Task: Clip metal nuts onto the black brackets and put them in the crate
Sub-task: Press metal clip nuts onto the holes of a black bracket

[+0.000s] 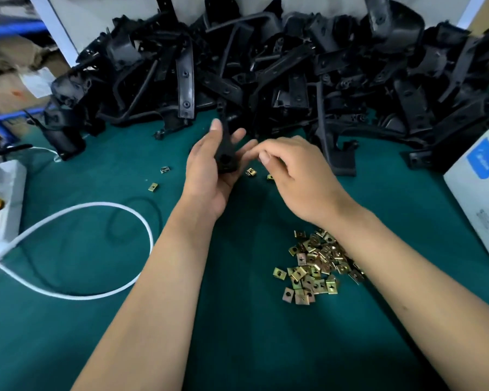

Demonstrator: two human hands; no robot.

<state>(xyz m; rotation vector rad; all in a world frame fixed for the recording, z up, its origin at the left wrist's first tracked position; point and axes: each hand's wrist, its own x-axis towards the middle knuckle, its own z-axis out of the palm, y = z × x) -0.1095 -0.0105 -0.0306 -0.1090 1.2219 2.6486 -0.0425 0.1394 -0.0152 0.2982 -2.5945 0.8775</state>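
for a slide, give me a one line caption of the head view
Left hand holds a black bracket as the right hand reaches in, above loose metal nuts.

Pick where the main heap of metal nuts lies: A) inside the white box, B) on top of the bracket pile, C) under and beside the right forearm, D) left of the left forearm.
C: the heap of metal nuts lies on the green mat, partly under the right forearm.

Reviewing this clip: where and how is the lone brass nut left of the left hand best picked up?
Pinch the lone brass nut by its two opposite side edges, coming straight down from above. It lies flat on the green mat, apart from other parts.
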